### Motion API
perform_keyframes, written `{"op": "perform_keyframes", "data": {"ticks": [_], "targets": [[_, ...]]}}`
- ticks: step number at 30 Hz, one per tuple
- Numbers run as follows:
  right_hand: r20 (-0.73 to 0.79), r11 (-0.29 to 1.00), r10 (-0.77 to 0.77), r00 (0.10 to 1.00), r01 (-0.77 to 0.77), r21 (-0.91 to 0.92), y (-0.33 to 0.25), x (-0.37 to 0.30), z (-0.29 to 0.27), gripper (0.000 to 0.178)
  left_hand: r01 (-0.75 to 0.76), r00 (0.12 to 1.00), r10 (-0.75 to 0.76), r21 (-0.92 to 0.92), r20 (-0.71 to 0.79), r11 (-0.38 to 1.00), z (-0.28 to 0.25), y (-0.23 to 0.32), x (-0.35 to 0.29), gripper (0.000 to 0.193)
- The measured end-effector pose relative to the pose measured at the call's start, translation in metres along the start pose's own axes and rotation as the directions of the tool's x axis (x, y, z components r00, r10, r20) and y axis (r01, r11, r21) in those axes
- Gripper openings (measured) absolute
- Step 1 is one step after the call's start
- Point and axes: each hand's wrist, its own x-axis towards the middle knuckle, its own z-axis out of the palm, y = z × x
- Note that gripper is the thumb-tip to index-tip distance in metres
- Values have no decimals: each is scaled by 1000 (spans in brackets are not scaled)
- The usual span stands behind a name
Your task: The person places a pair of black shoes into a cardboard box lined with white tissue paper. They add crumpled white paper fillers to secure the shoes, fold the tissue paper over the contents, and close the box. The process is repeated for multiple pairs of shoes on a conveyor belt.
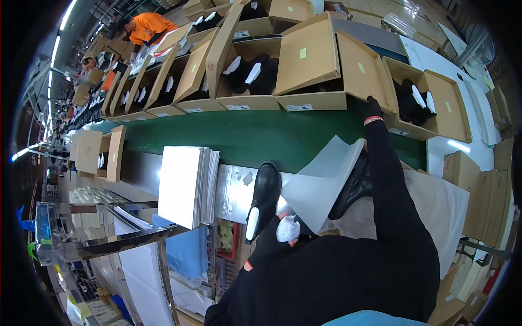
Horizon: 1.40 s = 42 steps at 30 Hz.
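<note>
The left hand (pixel 270 239) is gripping a wad of white tissue paper (pixel 287 229) beside the heel of a black shoe (pixel 264 196), which is standing toe-away on the metal worktop (pixel 234 187) — the fingers are closed round the wad. The right hand (pixel 371 111) is reaching far out across the green conveyor belt (pixel 239 136) and touching the edge of an open cardboard shoebox (pixel 363 76); whether it is gripping or just pressing there is hard to tell. A sheet of white wrapping paper (pixel 321 182) is lying over a second black shoe (pixel 353 187). To my eye, holding the wad compact and keeping the upright shoe steady matters most — a stretched arm could easily knock it.
</note>
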Motion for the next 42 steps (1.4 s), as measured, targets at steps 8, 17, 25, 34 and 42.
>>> {"op": "perform_keyframes", "data": {"ticks": [8, 17, 25, 34, 42], "targets": [[-184, 1000, -8, 983, 11, 15, -85, -5, -47, 35, -109, 994, 108, 60, 17, 992, -2, 5, 36, 74], [-462, 986, 137, 876, -168, -26, -40, 19, -69, 61, -120, 993, 118, 87, 26, 989, 15, 11, 35, 83], [17, 966, 107, 994, -108, 236, 21, -59, -196, 56, -133, 984, 109, -170, -144, 977, 30, -36, 23, 67], [329, 967, -192, 925, 120, 227, -68, -255, -191, 67, -622, 731, 669, 535, 133, 573, 81, 42, 49, 64], [496, 914, 33, 868, 174, -366, -26, -273, -172, 102, -721, 675, 513, 622, 530, 306, 129, 11, 56, 50]]}}
